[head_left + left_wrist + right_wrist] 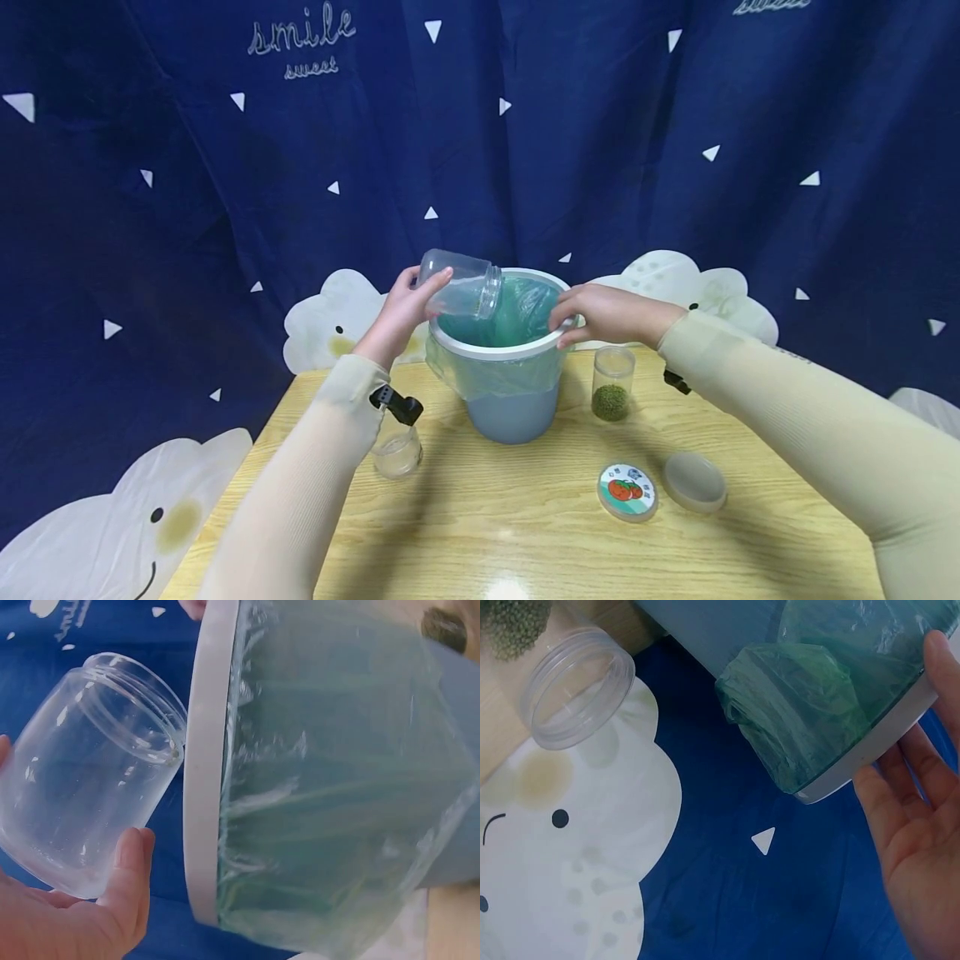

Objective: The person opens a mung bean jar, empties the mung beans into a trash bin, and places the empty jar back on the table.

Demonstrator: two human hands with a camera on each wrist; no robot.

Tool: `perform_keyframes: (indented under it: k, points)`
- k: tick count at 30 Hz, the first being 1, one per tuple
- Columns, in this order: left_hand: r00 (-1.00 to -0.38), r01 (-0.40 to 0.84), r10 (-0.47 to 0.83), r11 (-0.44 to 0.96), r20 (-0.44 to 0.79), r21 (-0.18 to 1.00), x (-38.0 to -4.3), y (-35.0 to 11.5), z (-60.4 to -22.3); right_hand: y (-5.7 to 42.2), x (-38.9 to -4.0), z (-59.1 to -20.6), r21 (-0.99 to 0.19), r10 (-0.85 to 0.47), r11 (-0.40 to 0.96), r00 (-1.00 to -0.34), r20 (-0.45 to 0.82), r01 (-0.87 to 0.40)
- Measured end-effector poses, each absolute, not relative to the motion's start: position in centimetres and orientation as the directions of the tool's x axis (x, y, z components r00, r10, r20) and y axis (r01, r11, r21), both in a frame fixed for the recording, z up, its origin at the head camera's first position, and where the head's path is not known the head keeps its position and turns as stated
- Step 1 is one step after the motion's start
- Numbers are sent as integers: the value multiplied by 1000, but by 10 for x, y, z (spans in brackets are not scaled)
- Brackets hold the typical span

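My left hand (408, 304) grips a clear jar (457, 283), tipped on its side with its threaded mouth over the opening of the bin. Only a few small specks cling near the jar's mouth (176, 750); the rest of it looks see-through. The blue-grey bin (513, 412) stands upright, lined with a green plastic bag (517, 308) folded over its white rim (487, 352). With my right hand (600, 312) I hold the right side of that rim, thumb and fingers on either side of it in the right wrist view (915, 780).
Right of the bin stands an open clear jar (613, 383) with green grains at its bottom. Nearer me lie a round lid with a tomato picture (628, 492) and a plain beige lid (694, 482). A small clear container (397, 454) sits by my left forearm. A blue curtain (480, 125) hangs behind.
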State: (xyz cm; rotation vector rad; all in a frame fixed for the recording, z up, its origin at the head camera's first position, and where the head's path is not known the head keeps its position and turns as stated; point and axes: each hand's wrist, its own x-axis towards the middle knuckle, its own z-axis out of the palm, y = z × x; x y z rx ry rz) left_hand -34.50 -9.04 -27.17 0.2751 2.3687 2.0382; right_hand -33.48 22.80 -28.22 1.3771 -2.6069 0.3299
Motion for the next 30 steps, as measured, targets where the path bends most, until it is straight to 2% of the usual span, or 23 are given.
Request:
perform_keyframes:
  k: [8, 21, 30]
  points:
    - [-981, 90, 166, -44, 96, 995, -335, -87, -278, 227, -334, -282, -121, -788, 550, -561, 255, -827]
    - [-982, 100, 149, -132, 119, 986, -320, -79, -286, 227, -332, -282, -121, -788, 542, -553, 271, -832]
    - [-963, 9, 255, -274, 82, 962, -308, -85, -287, 228, -333, -283, -116, -786, 544, -553, 278, -831]
